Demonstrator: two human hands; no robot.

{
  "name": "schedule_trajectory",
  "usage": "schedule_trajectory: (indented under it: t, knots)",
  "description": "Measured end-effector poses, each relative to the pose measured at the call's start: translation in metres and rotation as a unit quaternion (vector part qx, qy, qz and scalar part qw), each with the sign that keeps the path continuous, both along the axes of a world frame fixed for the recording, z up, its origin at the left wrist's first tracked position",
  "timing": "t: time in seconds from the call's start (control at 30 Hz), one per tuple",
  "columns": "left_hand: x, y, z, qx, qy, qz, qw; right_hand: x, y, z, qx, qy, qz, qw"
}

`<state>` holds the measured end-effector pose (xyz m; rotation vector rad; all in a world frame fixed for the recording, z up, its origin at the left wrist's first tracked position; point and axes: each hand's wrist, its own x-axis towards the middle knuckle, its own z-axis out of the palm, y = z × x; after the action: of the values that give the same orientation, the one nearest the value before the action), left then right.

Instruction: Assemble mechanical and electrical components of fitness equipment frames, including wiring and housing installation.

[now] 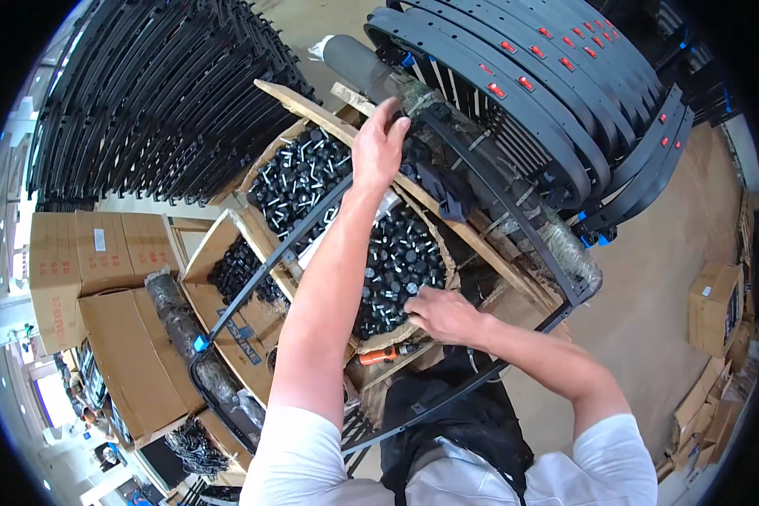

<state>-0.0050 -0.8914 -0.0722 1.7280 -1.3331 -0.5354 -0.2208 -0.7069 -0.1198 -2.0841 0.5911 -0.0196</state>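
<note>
A black metal frame [506,202] lies tilted across the wooden crate and the wrapped rolls on both sides. My left hand [378,148] is over the crate's far rail, next to the frame's far corner; its fingers are apart and I see nothing in it. My right hand [447,316] reaches into a cardboard box of black screw-in feet with metal bolts [401,253]. Its fingers are bent and pinched together on a foot at the box's right side. More such feet [299,177] fill the compartment beyond, and smaller black pieces [243,268] lie in a box to the left.
An orange and black tool [384,355] lies at the crate's near edge. Stacked black frames [169,93] rise at the far left, curved grey panels with red tabs [514,76] at the far right. Cardboard boxes [135,354] stand left, others [715,308] on the floor right. A plastic-wrapped roll [177,320] lies left.
</note>
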Motion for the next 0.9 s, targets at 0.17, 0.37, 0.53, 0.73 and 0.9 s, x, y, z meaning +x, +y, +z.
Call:
schedule_trajectory:
  t: [0.17, 0.37, 0.53, 0.73, 0.9]
  knots:
    - [0.015, -0.038, -0.03, 0.014, -0.039, -0.052, 0.998, -0.082, -0.006, 0.062, 0.082, -0.05, -0.154, 0.983]
    - [0.015, -0.036, -0.034, -0.016, -0.082, -0.11, 0.99, -0.161, -0.003, 0.107, 0.105, -0.023, -0.328, 0.938]
    - [0.018, -0.031, -0.036, -0.045, -0.106, -0.149, 0.982, -0.197, 0.005, 0.113, 0.044, -0.046, -0.382, 0.922]
    - [0.017, -0.035, -0.045, -0.075, -0.074, -0.185, 0.977, -0.216, 0.015, 0.118, -0.034, 0.046, -0.439, 0.897]
    - [0.02, -0.044, -0.048, -0.081, -0.103, -0.192, 0.973, -0.228, 0.022, 0.099, -0.108, 0.072, -0.468, 0.874]
